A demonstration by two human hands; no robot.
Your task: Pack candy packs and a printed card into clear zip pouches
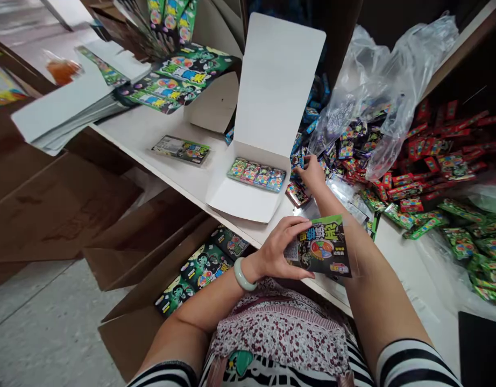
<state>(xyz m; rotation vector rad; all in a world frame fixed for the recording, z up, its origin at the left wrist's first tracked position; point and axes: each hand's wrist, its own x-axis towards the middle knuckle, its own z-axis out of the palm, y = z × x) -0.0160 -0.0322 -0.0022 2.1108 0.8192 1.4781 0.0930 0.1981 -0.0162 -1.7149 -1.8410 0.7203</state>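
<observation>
Green printed card should be light and bendable; I'm pinching its edge in my left grip, while my right grip is touching foil sachets.

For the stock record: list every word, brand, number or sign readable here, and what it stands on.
Large stylised title on the green-and-black card in the left hand: too blurred to quote.
Small coloured logo at the card's lower corner: too small to read.
Print on the packets in the white carton: too small to read.
Print on the red packets: too small to read.
Nothing can be quoted exactly.
</observation>
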